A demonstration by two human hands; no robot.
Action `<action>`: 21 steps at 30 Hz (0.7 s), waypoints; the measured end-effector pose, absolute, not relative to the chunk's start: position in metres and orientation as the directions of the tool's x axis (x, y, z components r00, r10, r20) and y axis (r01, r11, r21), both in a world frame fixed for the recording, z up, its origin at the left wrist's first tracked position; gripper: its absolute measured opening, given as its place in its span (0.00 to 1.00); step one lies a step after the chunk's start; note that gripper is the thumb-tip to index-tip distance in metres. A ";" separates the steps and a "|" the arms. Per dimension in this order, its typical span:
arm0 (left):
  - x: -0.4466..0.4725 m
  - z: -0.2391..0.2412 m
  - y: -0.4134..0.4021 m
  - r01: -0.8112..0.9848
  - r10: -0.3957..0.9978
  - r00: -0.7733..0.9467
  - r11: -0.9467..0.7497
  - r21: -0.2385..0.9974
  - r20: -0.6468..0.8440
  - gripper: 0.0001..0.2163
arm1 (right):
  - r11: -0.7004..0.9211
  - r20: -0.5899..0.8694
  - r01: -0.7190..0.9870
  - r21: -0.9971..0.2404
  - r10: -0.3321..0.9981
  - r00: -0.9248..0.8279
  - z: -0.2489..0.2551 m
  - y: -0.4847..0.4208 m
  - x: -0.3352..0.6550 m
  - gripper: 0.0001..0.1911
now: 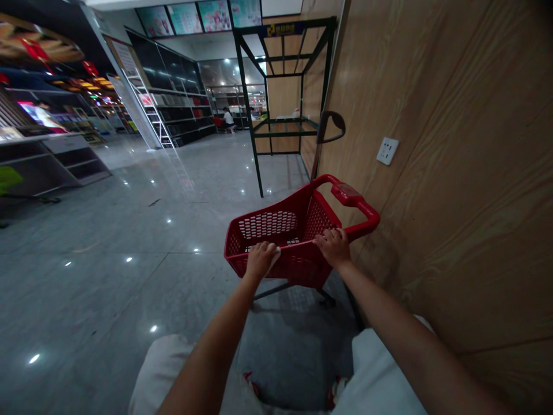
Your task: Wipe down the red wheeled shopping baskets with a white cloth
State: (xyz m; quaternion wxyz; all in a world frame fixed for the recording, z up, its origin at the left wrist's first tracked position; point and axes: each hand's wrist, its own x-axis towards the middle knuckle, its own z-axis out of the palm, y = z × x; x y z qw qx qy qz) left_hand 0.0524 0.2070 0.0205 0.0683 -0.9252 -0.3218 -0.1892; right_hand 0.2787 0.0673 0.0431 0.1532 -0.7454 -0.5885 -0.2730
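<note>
- Left hand (pixel 259 259) clutched a white cloth (pixel 273 255) against the red plastic mesh trolley (pixel 268 225); right hand (pixel 332 246) gripped its rim.
- On that glossy floor (pixel 129 259), it might have rolled off.

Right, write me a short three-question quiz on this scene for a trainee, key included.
1. True or false: the left hand holds a white cloth at the rim of the red basket.
2. Which hand is nearer the red handle of the basket? A) the left hand B) the right hand
3. Fill in the blank: the white socket is set in the ____ wall to the person's right.
Key: 1 true; 2 B; 3 wooden.
</note>
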 end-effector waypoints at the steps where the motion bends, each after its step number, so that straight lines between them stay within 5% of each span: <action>1: 0.032 0.017 0.214 0.649 0.592 0.698 -0.761 -0.006 0.403 0.09 | -0.255 0.583 0.964 0.076 0.796 0.164 0.043 0.065 0.284 0.14; 5: -0.019 0.007 0.223 0.714 0.658 0.635 -0.700 0.017 0.404 0.08 | -0.233 0.578 0.971 0.055 0.801 0.159 0.044 0.061 0.308 0.14; 10: 0.022 0.010 0.195 0.770 0.712 0.559 -0.636 0.050 0.425 0.11 | -0.275 0.578 0.961 0.024 0.788 0.212 0.046 0.070 0.300 0.13; 15: 0.089 0.019 0.165 0.720 0.664 0.622 -0.694 0.033 0.415 0.12 | -0.031 0.394 0.997 -0.076 0.917 0.059 0.023 0.089 0.233 0.20; 21: 0.055 0.011 0.173 0.665 0.613 0.695 -0.747 -0.011 0.375 0.11 | 0.086 0.408 0.981 -0.173 0.913 -0.008 -0.001 0.086 0.232 0.32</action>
